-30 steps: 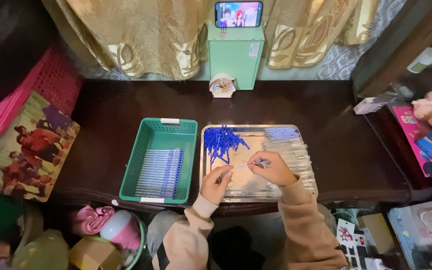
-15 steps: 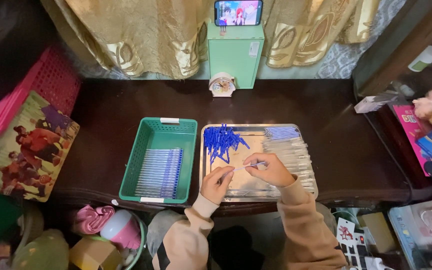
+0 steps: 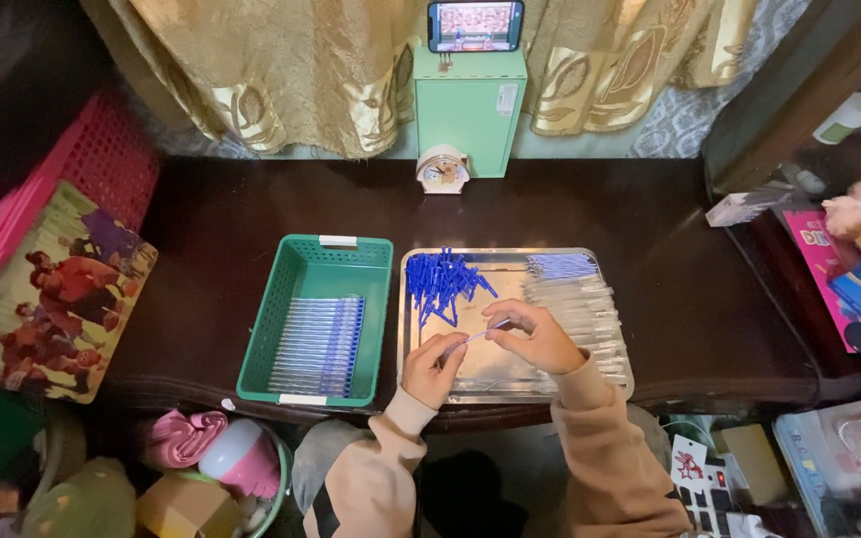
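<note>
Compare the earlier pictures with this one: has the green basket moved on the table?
No. The green basket sits beside the metal tray, its right wall close to the tray's left rim, just as before.

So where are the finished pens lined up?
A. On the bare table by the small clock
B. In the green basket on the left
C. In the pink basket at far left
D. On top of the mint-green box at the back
B: the neat row of blue-capped pens lies in the green basket, left of the metal tray.
</note>
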